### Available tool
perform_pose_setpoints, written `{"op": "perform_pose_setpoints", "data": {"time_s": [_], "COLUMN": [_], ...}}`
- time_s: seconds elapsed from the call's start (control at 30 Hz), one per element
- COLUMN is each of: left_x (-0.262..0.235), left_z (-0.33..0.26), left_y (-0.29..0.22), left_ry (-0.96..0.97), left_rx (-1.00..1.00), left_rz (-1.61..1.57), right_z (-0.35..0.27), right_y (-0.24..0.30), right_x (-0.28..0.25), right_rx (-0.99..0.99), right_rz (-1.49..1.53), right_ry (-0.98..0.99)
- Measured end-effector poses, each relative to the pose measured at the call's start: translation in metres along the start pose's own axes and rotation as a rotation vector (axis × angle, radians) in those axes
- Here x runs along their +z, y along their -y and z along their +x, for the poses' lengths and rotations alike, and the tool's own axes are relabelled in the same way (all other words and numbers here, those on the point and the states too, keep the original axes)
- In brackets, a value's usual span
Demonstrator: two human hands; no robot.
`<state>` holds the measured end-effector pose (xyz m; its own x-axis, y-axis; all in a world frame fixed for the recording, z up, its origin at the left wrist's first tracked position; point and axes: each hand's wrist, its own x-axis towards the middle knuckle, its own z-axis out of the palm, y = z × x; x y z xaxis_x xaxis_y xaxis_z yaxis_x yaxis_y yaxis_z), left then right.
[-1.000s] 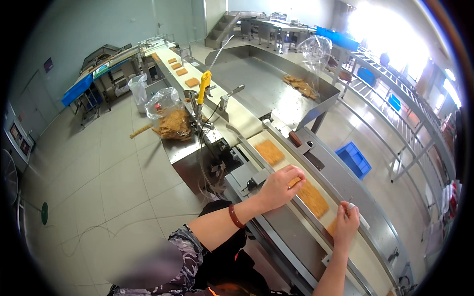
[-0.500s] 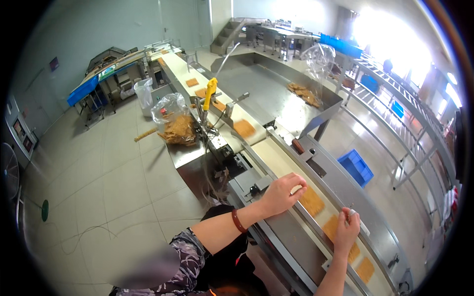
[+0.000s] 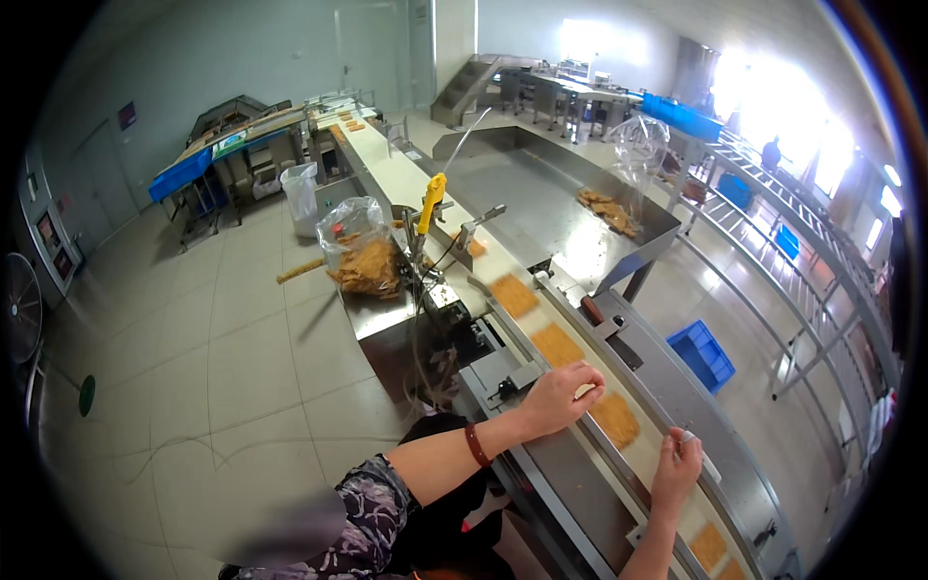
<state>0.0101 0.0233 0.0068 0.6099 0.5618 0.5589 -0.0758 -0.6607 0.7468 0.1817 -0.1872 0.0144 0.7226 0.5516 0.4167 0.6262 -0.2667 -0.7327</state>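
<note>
Flat orange-brown square pieces, like crackers, lie in a row on a pale conveyor belt (image 3: 657, 480). My left hand (image 3: 563, 398) is held at the belt's near rail, thumb and forefinger curled into a ring with nothing visible between them. Right beside it on the belt is one square (image 3: 617, 420); another square (image 3: 557, 344) lies just beyond. My right hand (image 3: 677, 469) hovers over the belt's far side, fingertips pinched, a white wrap on one finger. Whether anything tiny sits in that pinch is too small to tell. Below its wrist another square (image 3: 709, 547) shows.
A clear bag of brown pieces (image 3: 367, 263) rests on a metal ledge at left, near a yellow-handled tool (image 3: 432, 198). Across the belt is a big steel tray (image 3: 522, 179) holding a brown heap (image 3: 607, 211). A blue crate (image 3: 701, 354) stands on the floor at right, beside metal racks.
The squares have slid along the belt toward me, and two now lie beyond my left hand. Both hands keep nearly the same pose. The whole view has shifted slightly.
</note>
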Motion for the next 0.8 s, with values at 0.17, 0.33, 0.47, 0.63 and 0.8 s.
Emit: {"op": "perform_pose_setpoints", "data": {"time_s": [0.17,0.33,0.47,0.63,0.8], "left_x": [-0.0002,0.0004,-0.0005,0.0003,-0.0005], "left_z": [-0.0006,-0.0010,0.0001,-0.0006,-0.0004], "left_y": [-0.0018,0.0007,-0.0028,-0.0011,-0.0034], "left_ry": [-0.009,-0.007,0.006,-0.004,0.002], "left_rx": [0.021,-0.006,-0.026,-0.012,-0.034], "left_rz": [-0.013,-0.020,-0.026,-0.006,-0.016], "right_z": [0.0003,-0.0005,0.0001,0.0000,0.0002], "right_y": [-0.0042,0.0018,-0.0055,0.0011,-0.0043], "right_x": [-0.0006,-0.0007,-0.0006,-0.0022,-0.0008], "right_rx": [-0.021,-0.021,-0.067,0.003,-0.019], "right_rz": [-0.014,0.031,0.006,-0.013,0.012], "right_ry": [0.014,0.009,0.006,0.025,0.020]}}
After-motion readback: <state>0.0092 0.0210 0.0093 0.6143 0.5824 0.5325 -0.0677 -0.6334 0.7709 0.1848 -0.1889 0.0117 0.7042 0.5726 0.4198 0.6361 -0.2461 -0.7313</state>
